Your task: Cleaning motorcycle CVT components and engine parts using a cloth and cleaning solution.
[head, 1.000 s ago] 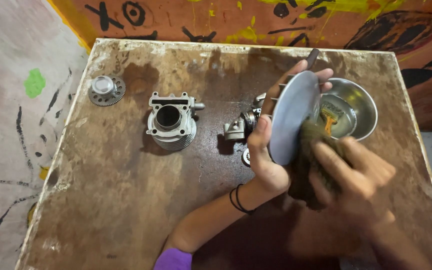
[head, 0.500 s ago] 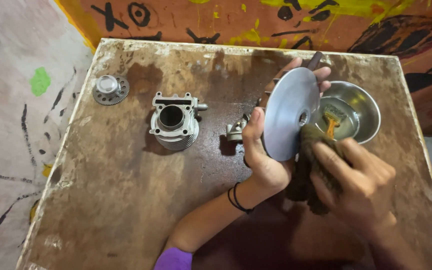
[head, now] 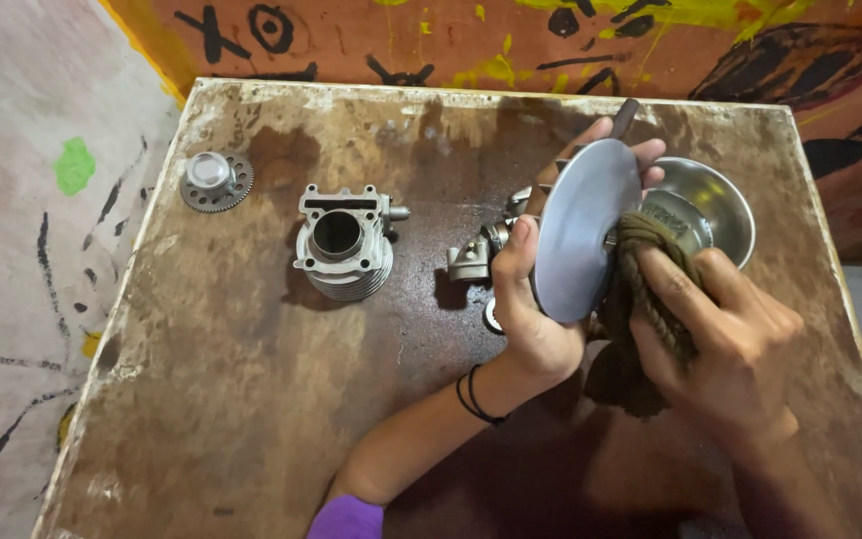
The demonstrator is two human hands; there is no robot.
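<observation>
Stained wooden table (head: 251, 399), left hand (head: 536, 319) gripping upright metal disc (head: 581, 230), right hand (head: 725, 334) pressing dark rag (head: 646, 265)

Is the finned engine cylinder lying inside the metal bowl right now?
No, the finned cylinder stands on the bare table, well left of the metal bowl.

The left hand (head: 536, 319) grips a round, smooth grey metal disc (head: 583, 232) on edge, thumb on its near face, fingers behind. The right hand (head: 725, 334) presses a dark brown rag (head: 641, 299) against its far side. Just beyond sits a shiny steel bowl (head: 725, 205). Well left of the left hand stand a finned grey engine cylinder (head: 343, 243) and a small toothed gear (head: 215, 180) on the stained wooden table (head: 221, 399).
</observation>
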